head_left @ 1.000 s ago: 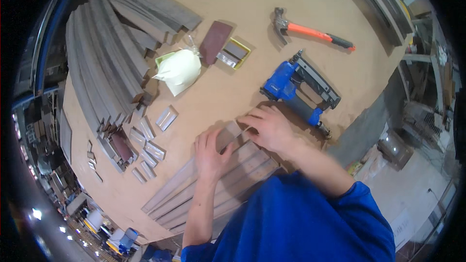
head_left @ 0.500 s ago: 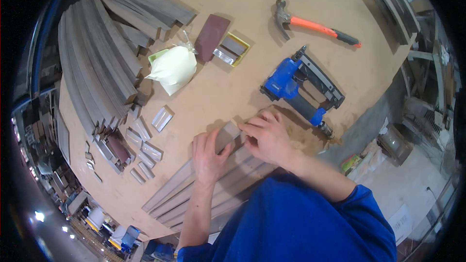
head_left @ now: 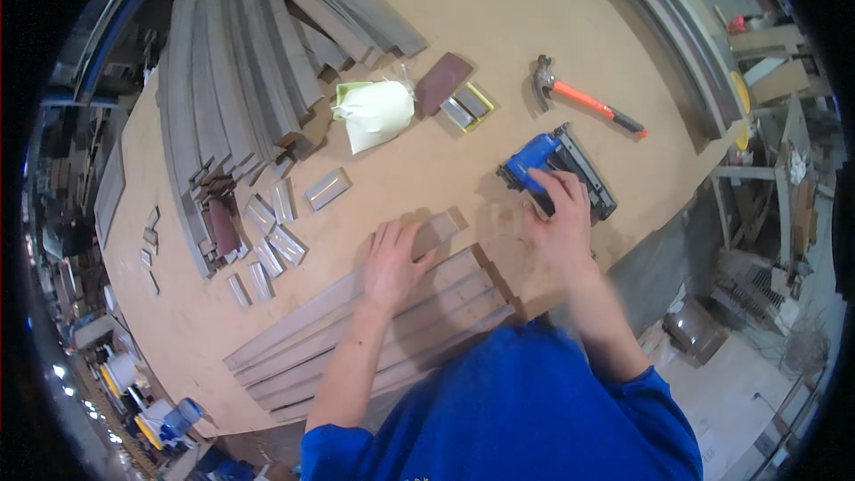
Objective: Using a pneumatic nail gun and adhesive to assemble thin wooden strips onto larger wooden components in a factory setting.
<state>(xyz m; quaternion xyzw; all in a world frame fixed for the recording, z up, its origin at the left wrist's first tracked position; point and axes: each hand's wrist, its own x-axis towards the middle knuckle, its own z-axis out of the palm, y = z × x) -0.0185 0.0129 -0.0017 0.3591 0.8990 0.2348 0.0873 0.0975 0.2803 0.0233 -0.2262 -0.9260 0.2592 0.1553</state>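
Note:
My left hand (head_left: pixel 394 265) is closed over a long grey-brown wood strip (head_left: pixel 334 303), near the strip's far end, pressing it to the table. That end has a paler patch. Several similar wood strips (head_left: pixel 427 303) lie side by side between this strip and my body. To the right, my right hand (head_left: pixel 559 214) is on the handle of a blue and black nail gun (head_left: pixel 532 158), with the fingers curled on one side and the thumb on the other. My hand hides most of the handle. The nail gun lies on its side on the table.
Beyond the nail gun lies a claw hammer (head_left: pixel 583 100) with an orange handle. A whitish bag (head_left: pixel 376 116), a maroon sanding sheet (head_left: pixel 443 82) and a yellow box (head_left: pixel 481 113) of staples sit mid-table. Staple strips (head_left: pixel 328 189) lie left, beside stacked curved wood strips (head_left: pixel 240 62).
My right hand has left the wood strip's end and moved right onto the nail gun. The left hand stays on the strip. The whole view has shifted.

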